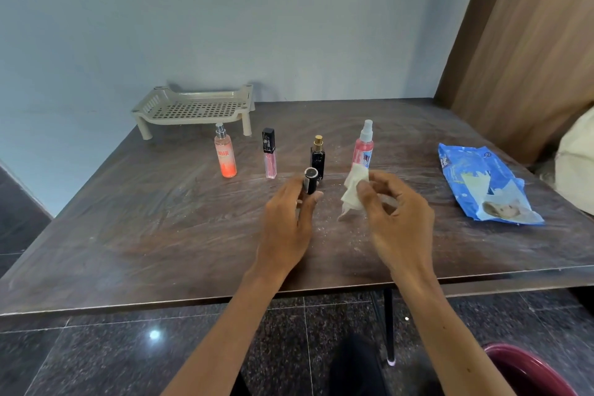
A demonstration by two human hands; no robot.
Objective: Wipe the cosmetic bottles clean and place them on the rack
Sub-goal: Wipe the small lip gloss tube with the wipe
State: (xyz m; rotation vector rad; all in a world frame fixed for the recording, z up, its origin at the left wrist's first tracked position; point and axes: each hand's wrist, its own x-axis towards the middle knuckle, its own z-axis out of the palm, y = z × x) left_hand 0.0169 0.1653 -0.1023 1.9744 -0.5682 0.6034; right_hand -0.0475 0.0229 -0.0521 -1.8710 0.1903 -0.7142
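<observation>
My left hand (287, 222) grips a small black cosmetic tube (310, 181) above the middle of the dark table (160, 219). Just to its right, my right hand (395, 212) pinches a crumpled white wipe (355, 190). Behind the hands stand an orange spray bottle (226, 154), a pink lip gloss with a black cap (269, 154), a dark bottle with a gold cap (318, 154) and a pink spray bottle (364, 146). The beige perforated rack (193, 108) sits at the back left against the wall, with nothing on it.
A blue pack of wipes (485, 183) lies on the table's right side. A wooden panel (530, 42) rises at the back right, with a pale bundle (578, 164) at the right edge. A maroon bin (527, 370) stands on the floor below right.
</observation>
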